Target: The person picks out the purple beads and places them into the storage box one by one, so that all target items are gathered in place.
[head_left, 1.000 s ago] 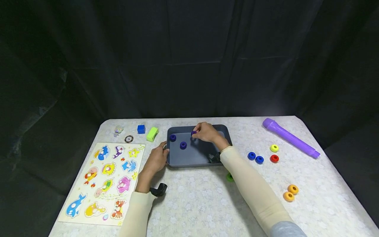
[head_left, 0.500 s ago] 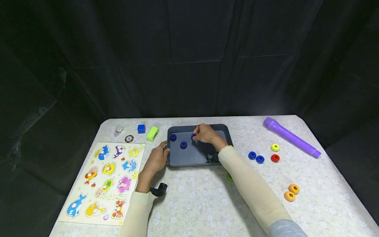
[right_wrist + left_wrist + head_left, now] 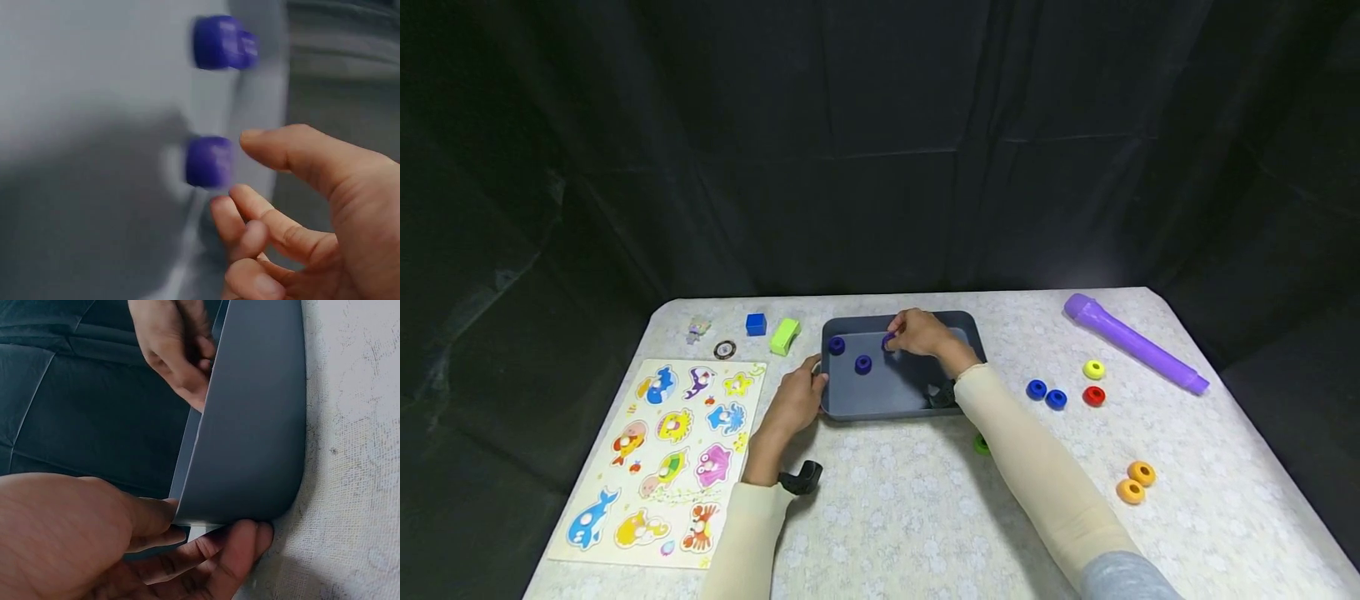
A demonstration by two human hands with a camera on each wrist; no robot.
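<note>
A dark grey rectangular plastic tray (image 3: pixel 895 400) sits on the pale patterned tablecloth (image 3: pixel 925 508) at about twelve o'clock from the person. The left hand (image 3: pixel 793 400) grips the tray's nine-o'clock rim; in the left wrist view its thumb lies inside the wall and its fingers (image 3: pixel 240 550) curl under the corner.

The right hand (image 3: pixel 921 333) hovers over the tray's far side. In the right wrist view its thumb and fingers (image 3: pixel 237 215) are spread a little apart, with a small purple plastic ring (image 3: pixel 208 161) just beside the fingertips; blur makes it impossible to tell whether they touch it or whether the ring is off the tray floor. From the head view that ring (image 3: pixel 889 340) shows at the fingertips.

Two more purple rings lie in the tray toward ten o'clock, one near the far corner (image 3: pixel 837 344) and one nearer the middle (image 3: pixel 863 363).

At three o'clock of the tray are two blue rings (image 3: pixel 1046 393), a red ring (image 3: pixel 1093 395), a yellow ring (image 3: pixel 1093 369), and farther off a purple plastic tube (image 3: pixel 1135 343). Two orange rings (image 3: pixel 1136 482) lie toward four o'clock. A wooden sea-animal peg puzzle (image 3: pixel 662 458) lies at eight o'clock.
</note>
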